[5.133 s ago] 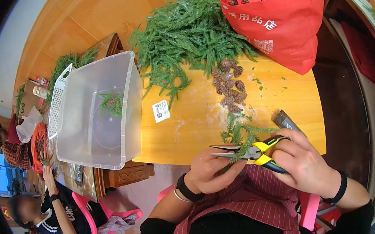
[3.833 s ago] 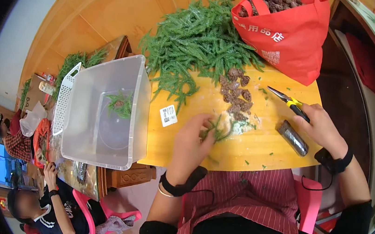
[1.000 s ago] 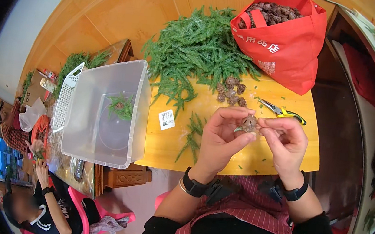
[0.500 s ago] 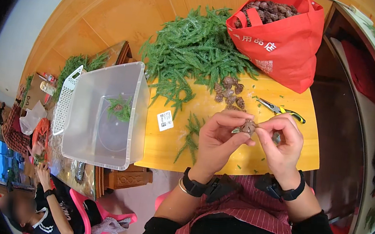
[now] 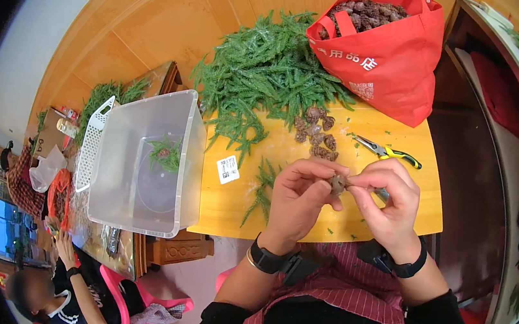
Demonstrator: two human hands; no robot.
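Observation:
A small brown pine cone is held over the front of the yellow table. My left hand pinches it from the left between thumb and fingers. My right hand closes thumb and forefinger on its right edge; something small and bluish shows under that palm, too hidden to name. Just beyond my hands lie several loose pine cones. To their right rest pliers with yellow and black handles. Green artificial pine sprigs lie beside my left hand.
A heap of green sprigs covers the table's back. Beside it stands a red bag of pine cones. At left is a clear plastic bin holding a small sprig piece. A white label card lies nearby. Another person sits lower left.
Both hands stay together at nearly the same place. The pine cone has turned slightly between my fingers. The view has shifted a little.

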